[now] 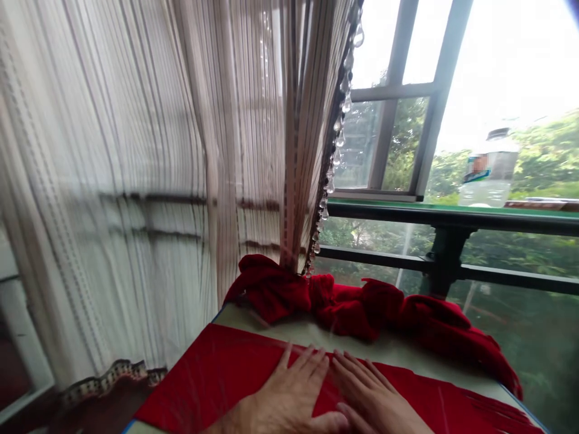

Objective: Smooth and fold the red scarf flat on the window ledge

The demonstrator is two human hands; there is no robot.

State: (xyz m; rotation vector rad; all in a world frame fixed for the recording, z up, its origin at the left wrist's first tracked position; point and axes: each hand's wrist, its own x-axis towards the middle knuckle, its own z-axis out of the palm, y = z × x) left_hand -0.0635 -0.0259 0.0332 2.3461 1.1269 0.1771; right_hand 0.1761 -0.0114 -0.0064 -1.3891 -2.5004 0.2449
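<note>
A flat piece of red cloth (203,371) with a fringed right end lies across a pale board or tabletop (425,352). My left hand (289,386) rests palm down on this cloth, fingers stretched and slightly spread. Beside it, my right hand (368,386) also lies flat on the cloth with its fingers extended. The two hands are close together, thumbs near each other at the bottom. Beyond them, more red cloth (357,307) is bunched in a loose roll along the far edge. Neither hand grips anything.
A sheer striped curtain (136,150) edged with clear drop beads (337,141) hangs at the left. Behind stands a dark railing (384,212) with an open window frame (393,96). A bottle (491,172) stands on the green ledge at the right, beside a flat item (543,205).
</note>
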